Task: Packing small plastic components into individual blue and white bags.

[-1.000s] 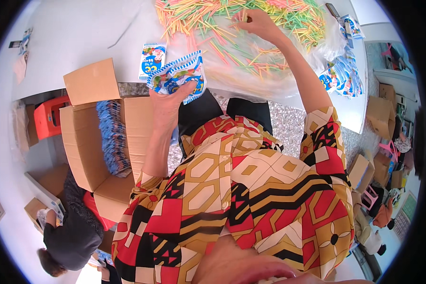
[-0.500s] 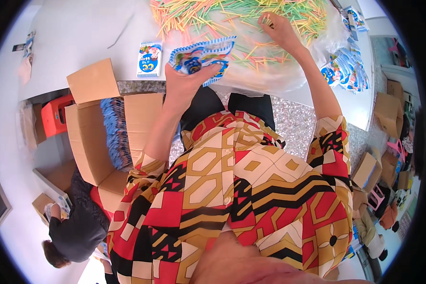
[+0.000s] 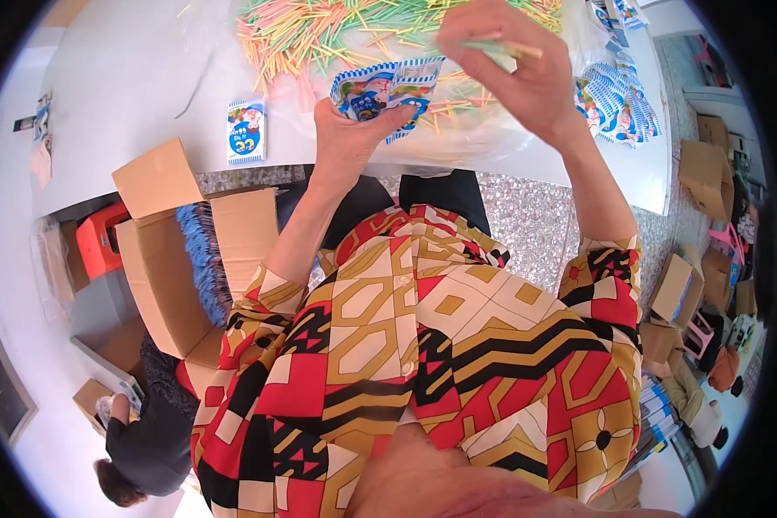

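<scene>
My left hand [image 3: 347, 142] is closed on a blue-and-white printed packet [image 3: 378, 93], thumb across its front, above the table's near edge. The packet's top looks spread apart. To the right and slightly above it, my right hand [image 3: 527, 82] pinches a few thin pale sticks [image 3: 516, 48], lying almost level; how many cannot be made out. Beneath and behind both hands spreads a heap of thin pink, yellow and green sticks [image 3: 298, 43] on clear plastic sheeting. Some of the heap is hidden by my right hand.
A small blue-and-white carton [image 3: 247, 134] lies left on the white table [image 3: 147, 95]. Flat packets [image 3: 622, 104] overlap at the right edge. Below left, an open cardboard box [image 3: 160, 285] holds a row of blue packets. A person in dark clothing [image 3: 151, 440] is at lower left.
My right hand has lifted from the stick heap toward me with sticks between its fingers. The packet in my left hand is slightly farther right, and the view has shifted a little.
</scene>
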`<state>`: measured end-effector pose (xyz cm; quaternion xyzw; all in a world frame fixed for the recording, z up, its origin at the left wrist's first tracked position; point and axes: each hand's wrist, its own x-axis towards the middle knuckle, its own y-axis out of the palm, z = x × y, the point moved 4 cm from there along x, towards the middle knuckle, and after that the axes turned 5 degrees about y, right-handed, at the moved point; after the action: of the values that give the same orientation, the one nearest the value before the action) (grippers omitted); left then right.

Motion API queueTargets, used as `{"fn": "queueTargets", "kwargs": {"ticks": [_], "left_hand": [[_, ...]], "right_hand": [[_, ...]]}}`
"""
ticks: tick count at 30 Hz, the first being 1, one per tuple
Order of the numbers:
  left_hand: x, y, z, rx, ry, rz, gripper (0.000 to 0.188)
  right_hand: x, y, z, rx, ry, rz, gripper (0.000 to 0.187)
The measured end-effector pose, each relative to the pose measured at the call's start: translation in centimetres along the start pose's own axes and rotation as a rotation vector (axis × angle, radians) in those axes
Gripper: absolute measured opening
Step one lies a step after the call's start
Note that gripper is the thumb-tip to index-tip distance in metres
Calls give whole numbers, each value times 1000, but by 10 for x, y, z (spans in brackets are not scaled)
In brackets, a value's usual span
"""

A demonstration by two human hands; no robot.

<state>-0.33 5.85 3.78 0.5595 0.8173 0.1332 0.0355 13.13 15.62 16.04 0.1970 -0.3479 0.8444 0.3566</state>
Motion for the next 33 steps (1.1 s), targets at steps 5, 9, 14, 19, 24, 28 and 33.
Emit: {"fn": "queueTargets", "kwargs": {"ticks": [5, 9, 14, 19, 24, 28, 33], "left_hand": [[0, 5, 4, -86, -82, 35, 28], [-2, 4, 3, -91, -107, 52, 27], [-2, 6, 4, -105, -112, 80, 25], [-2, 6, 3, -109, -123, 97, 27], [-4, 7, 3, -150, -159, 113, 27], [-4, 5, 3, -80, -132, 129, 25], [-1, 6, 7, 66, -62, 180, 24]], "right_hand": [[-26, 9, -10, -213, -178, 93, 21], [-25, 7, -16, -88, -137, 185, 23], [-24, 4, -19, -30, -20, 245, 20], [-23, 3, -18, -52, 0, 261, 19], [-26, 5, -17, -44, -124, 256, 16], [-19, 9, -16, 14, -2, 333, 12], [-24, 12, -30, 140, 495, 378, 7]]}}
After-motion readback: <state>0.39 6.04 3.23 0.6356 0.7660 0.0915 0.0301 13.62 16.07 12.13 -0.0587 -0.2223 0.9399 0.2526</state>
